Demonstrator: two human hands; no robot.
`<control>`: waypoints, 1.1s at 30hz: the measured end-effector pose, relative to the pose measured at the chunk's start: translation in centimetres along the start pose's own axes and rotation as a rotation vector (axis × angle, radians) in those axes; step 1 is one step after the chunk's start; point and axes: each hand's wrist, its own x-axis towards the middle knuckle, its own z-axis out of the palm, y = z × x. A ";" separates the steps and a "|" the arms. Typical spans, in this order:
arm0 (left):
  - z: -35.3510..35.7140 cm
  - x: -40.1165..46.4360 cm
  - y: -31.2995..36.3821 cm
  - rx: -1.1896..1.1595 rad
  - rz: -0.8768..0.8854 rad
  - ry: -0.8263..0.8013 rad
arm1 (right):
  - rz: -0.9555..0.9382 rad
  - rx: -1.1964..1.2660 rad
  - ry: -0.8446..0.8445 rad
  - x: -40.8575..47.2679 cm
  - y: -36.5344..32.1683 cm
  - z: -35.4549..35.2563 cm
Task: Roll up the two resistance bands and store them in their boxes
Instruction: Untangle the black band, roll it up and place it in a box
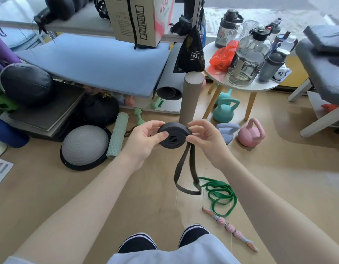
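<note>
Black band (174,137) (half coiled) pinched by both hands.

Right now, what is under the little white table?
Under the white table, two teal kettlebells stand on the floor. The tabletop hides whatever lies further back.

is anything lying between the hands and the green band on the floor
Nothing visible blocks it. The green band lies loose on bare floor below the right hand; only the black band's hanging tail dangles just left of it.
</note>
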 end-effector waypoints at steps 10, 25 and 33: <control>1.2 0.1 -1.0 -0.344 -0.084 0.163 | 0.017 -0.005 0.115 0.7 -0.3 2.6; -1.2 0.7 0.4 0.435 0.133 -0.085 | -0.136 -0.406 -0.033 1.8 -0.8 1.5; -2.4 0.4 -0.3 0.265 0.094 -0.038 | -0.154 -0.508 -0.166 1.7 -0.5 0.7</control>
